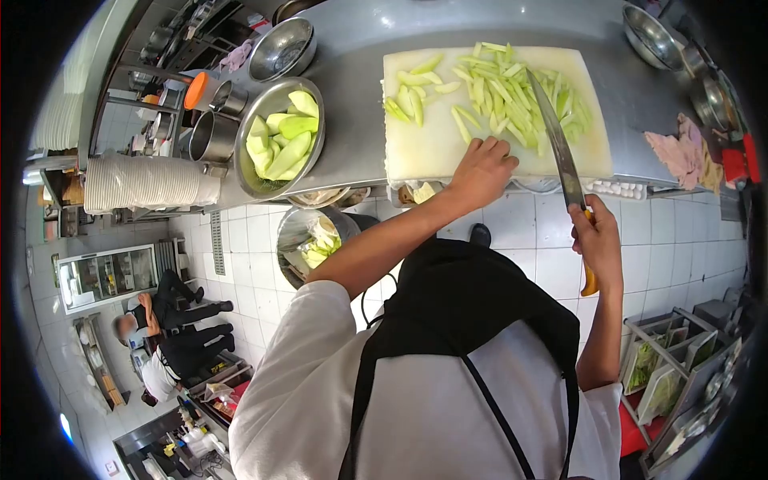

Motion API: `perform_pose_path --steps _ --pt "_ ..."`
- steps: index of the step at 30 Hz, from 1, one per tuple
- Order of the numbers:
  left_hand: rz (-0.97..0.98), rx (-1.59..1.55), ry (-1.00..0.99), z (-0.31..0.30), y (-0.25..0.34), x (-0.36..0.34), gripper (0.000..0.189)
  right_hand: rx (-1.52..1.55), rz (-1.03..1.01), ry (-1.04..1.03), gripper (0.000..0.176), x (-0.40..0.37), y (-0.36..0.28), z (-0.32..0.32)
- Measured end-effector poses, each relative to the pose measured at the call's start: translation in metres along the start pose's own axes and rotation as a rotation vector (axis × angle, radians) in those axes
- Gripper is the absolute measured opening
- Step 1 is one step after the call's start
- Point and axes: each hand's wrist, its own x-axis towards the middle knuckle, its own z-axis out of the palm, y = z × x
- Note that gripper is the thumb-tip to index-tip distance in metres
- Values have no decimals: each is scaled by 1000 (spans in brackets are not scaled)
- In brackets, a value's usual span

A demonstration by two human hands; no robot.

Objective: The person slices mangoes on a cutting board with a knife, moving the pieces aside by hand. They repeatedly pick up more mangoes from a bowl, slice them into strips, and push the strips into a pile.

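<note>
A white cutting board (432, 152) lies on the steel counter, with pale green strips (504, 88) heaped at its middle and right and a few wider pieces (412, 100) at its left. My right hand (596, 232) is closed round the yellow handle of a long knife (558, 144), whose blade slants over the board with its tip at the strips. At the board's near edge is my left hand (485, 168), its fingers curled down just below the strips; whether anything is under them is hidden. A steel bowl (318, 144) of large green pieces (280, 144) stands left of the board.
An empty-looking steel bowl (282, 50) stands behind the full one. Stacked white plates (148, 184) are at the left. A bin (288, 248) with scraps is below the counter. Pink cloths (678, 150) and more bowls (652, 36) lie at the right. Two people (172, 340) are in the background.
</note>
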Motion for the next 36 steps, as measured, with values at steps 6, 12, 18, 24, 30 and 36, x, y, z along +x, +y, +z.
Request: perform_pose_path --steps 6,12,18,24,30,36 --pt "-57 -115 233 -17 -21 9 19 6 13 -52 20 -3 3 6" --pt "-797 -482 504 -56 -78 -23 22 -150 -113 -224 21 -6 10 42" --pt "-953 -567 509 -48 -104 -45 26 -367 -203 -243 23 11 7 74" --pt "-951 -694 441 -19 -88 -13 28 -510 -309 -85 22 24 10 63" --pt "-698 -154 430 -9 -72 -2 31 -587 -267 -86 24 13 -2 61" --pt "-820 -517 414 -10 -50 -17 28 -554 -216 -140 24 -10 -14 58"
